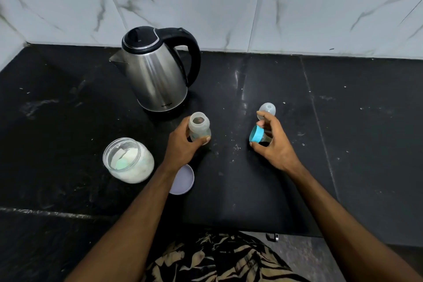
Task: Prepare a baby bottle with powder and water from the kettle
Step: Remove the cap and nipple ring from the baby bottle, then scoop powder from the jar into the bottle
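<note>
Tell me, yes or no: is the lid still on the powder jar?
No: the powder jar stands open on the counter, and its lid lies flat beside it, partly under the left forearm.

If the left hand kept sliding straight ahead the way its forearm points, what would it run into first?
Apart from the bottle that the left hand already grips, probably the kettle: its base stands just beyond the bottle, up and slightly left. The gap between them is hard to judge from this angle.
</note>
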